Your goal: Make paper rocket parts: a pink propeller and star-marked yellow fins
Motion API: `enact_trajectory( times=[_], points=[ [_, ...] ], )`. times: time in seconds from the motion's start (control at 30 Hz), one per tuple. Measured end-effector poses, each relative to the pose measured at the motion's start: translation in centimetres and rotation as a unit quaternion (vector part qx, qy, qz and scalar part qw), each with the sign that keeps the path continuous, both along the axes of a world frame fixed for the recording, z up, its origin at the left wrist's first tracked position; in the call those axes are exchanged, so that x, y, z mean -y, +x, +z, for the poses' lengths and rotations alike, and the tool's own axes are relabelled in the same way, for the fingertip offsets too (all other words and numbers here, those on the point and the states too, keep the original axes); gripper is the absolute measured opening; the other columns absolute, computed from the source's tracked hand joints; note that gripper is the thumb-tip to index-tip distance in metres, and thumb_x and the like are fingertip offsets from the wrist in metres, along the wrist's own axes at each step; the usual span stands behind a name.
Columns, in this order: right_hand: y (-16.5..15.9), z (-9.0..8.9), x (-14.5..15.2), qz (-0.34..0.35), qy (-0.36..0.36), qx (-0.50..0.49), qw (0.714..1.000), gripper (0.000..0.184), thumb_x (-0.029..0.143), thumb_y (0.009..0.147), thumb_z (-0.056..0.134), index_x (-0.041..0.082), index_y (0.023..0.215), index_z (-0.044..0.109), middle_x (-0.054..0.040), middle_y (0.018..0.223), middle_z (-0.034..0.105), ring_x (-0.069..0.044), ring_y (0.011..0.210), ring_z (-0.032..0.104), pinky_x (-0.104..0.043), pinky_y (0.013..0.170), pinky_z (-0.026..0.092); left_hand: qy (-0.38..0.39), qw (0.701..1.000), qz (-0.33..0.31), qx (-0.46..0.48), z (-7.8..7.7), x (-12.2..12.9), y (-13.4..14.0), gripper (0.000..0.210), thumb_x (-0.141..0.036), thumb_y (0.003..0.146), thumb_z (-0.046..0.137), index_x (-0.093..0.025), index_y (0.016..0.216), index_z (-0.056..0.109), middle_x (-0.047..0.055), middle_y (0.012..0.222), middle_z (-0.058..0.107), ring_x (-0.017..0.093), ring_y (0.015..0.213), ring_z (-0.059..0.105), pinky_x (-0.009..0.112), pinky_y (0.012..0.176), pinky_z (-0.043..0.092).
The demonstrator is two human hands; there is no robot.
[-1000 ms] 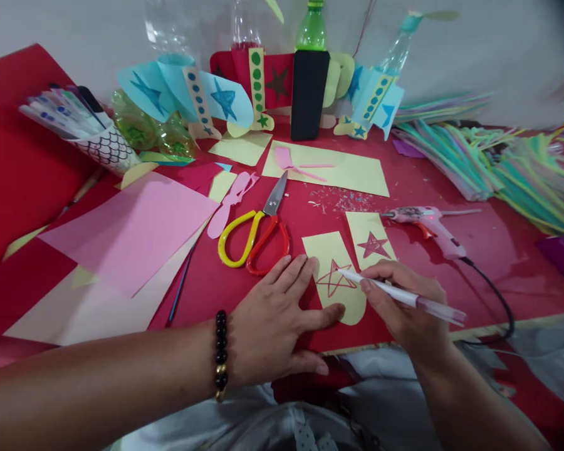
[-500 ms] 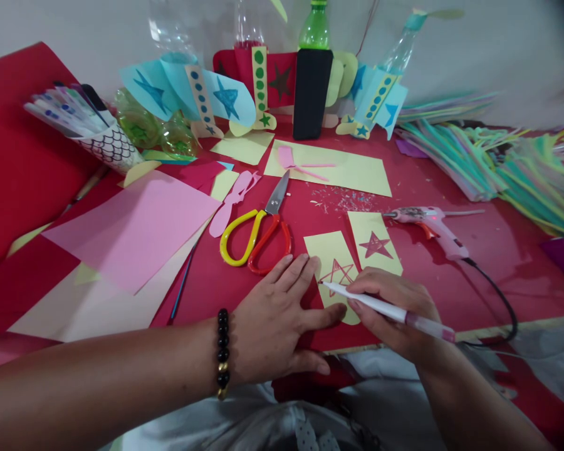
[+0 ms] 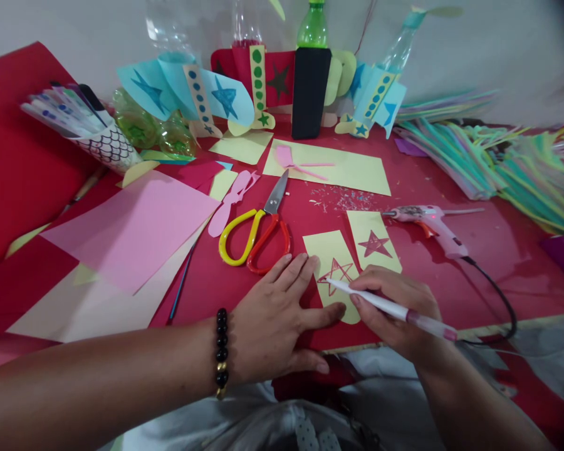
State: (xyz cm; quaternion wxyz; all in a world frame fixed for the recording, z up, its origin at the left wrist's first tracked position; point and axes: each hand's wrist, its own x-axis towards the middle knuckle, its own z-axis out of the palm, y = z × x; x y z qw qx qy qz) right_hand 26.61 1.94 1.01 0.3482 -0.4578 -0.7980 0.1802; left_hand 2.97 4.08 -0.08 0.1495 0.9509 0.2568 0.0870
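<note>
Pen (image 3: 385, 305), slim plastic, pinched by right fingers (image 3: 375, 280); left fingers (image 3: 294, 274) splayed on rounded paper (image 3: 327, 247).

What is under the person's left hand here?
Part of the pale yellow paper piece bearing a reddish star outline runs under the left hand, with red tabletop showing around. Whatever else the hand covers cannot be seen.

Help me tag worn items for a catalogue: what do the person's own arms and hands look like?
Both forearms show bare, without sleeves. The left hand has a bracelet of round, glossy black and gold-coloured beads at its wrist. The right hand shows no bracelet, and neither hand wears a glove.
</note>
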Motion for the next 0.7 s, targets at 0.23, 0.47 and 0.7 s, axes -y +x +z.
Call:
enact_trajectory(
  times=[0.23, 0.47, 0.7],
  points=[
    [-0.07, 0.00, 0.05, 0.018, -0.017, -0.011, 1.000, 0.016, 0.009, 0.080, 0.063, 0.019, 0.092, 0.061, -0.0027, 0.080, 0.065, -0.015, 0.073, 0.062, -0.028, 0.067, 0.049, 0.001, 1.000, 0.001, -0.001, 0.01, -0.11, 0.11, 0.073, -0.076, 0.082, 0.044, -0.038, 0.145, 0.039, 0.017, 0.158, 0.014, 0.043, 0.145, 0.016, 0.060, 0.114, 0.017],
    [-0.17, 0.12, 0.09, 0.005, -0.006, -0.016, 1.000, 0.016, 0.008, 0.079, 0.063, 0.019, 0.090, 0.061, -0.0025, 0.079, 0.065, -0.015, 0.071, 0.061, -0.029, 0.065, 0.049, -0.001, 1.000, 0.000, 0.007, 0.00, -0.09, 0.02, 0.073, -0.076, 0.082, 0.044, -0.038, 0.144, 0.040, 0.014, 0.159, 0.014, 0.041, 0.145, 0.016, 0.059, 0.115, 0.017],
    [-0.18, 0.14, 0.08, -0.002, -0.003, -0.025, 1.000, 0.016, 0.007, 0.079, 0.063, 0.019, 0.089, 0.061, -0.0030, 0.078, 0.065, -0.015, 0.071, 0.061, -0.028, 0.064, 0.049, -0.002, 1.000, 0.000, 0.002, 0.00, -0.07, 0.07, 0.073, -0.076, 0.082, 0.045, -0.038, 0.144, 0.039, 0.014, 0.159, 0.015, 0.041, 0.145, 0.016, 0.059, 0.115, 0.017]
  ],
)
